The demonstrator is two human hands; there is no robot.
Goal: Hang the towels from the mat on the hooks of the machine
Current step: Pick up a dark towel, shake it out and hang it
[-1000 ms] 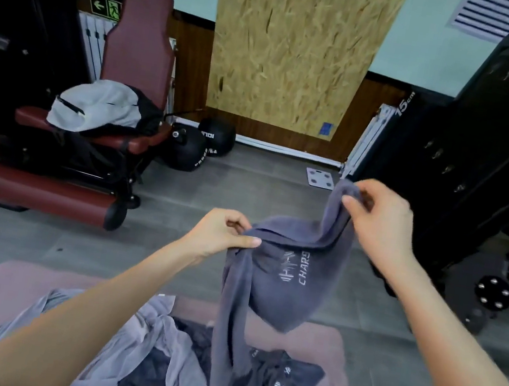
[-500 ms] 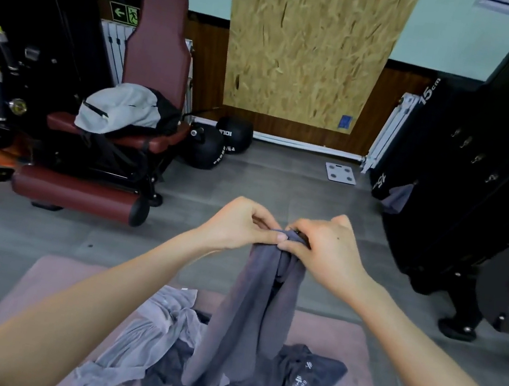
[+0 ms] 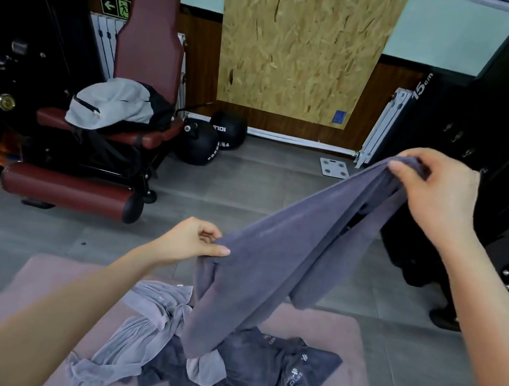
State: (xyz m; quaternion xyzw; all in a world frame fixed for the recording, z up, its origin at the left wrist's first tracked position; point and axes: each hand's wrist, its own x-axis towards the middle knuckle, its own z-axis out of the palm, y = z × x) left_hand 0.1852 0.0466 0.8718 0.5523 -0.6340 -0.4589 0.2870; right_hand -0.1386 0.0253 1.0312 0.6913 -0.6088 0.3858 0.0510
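Both pinching — left hand (image 3: 192, 243) low, right hand (image 3: 439, 194) raised

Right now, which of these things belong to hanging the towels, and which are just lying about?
Job: slate-grey terry towel gripped by left hand and right hand; heap of light and dark grey towels; pink floor mat; black machine with metal hooks.
Lying about: maroon padded seat; grey backpack on it; two black medicine balls; white floor scale.
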